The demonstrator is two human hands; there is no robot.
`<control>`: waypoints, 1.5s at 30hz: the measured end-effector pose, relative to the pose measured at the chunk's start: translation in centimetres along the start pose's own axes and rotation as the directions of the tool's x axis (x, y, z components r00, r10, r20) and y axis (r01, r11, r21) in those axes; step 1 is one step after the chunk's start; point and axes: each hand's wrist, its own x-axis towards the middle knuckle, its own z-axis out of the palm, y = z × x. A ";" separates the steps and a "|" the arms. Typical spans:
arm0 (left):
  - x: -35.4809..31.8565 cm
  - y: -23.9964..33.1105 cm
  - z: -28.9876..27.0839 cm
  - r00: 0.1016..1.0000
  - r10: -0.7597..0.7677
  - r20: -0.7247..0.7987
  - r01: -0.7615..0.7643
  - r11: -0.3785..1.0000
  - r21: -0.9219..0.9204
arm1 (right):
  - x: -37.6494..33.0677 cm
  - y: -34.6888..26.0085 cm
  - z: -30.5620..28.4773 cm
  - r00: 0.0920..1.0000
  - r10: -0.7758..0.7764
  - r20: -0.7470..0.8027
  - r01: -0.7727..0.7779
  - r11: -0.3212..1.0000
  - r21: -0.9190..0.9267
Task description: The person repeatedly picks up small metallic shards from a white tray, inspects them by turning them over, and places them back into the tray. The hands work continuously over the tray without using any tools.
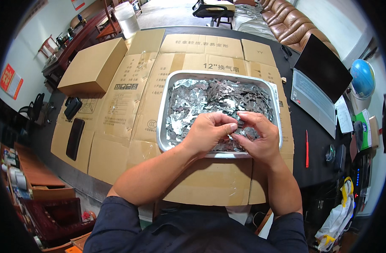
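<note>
A white rectangular tray (162, 126) rests on flattened cardboard, filled with a thick layer of thin grey and silvery flakes (188, 101). Over the tray's near right part, my left hand (210, 131) and my right hand (259, 137) meet with fingertips nearly touching. The left thumb and forefinger are pinched together on a small flake. Thumb and fingers of the right hand close around the same spot, where bits of silvery flake show between the fingertips. My fingers partly hide the exact shape of the pieces.
On the left of the cardboard (113, 109) stand a closed carton (94, 67), a small black case (73, 107) and a black phone (75, 139). To the right are an open laptop (315, 92), a red pen (307, 149) and a globe (362, 78). A translucent bucket (127, 20) stands beyond.
</note>
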 end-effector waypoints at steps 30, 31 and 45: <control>-0.1 1.0 -0.9 0.972 -0.144 0.185 0.142 0.990 0.026 | 0.1 -1.2 -0.4 0.989 0.026 0.148 -0.043 0.992 0.116; 0.1 0.9 -0.9 0.967 -0.145 0.209 0.147 0.989 0.003 | 0.1 -1.2 -0.3 0.990 -0.002 0.144 -0.014 0.994 0.107; -1.0 5.0 -2.9 0.950 0.308 -0.050 -0.254 0.856 0.451 | 0.2 -0.9 -1.0 0.999 -0.018 0.034 0.015 0.995 0.097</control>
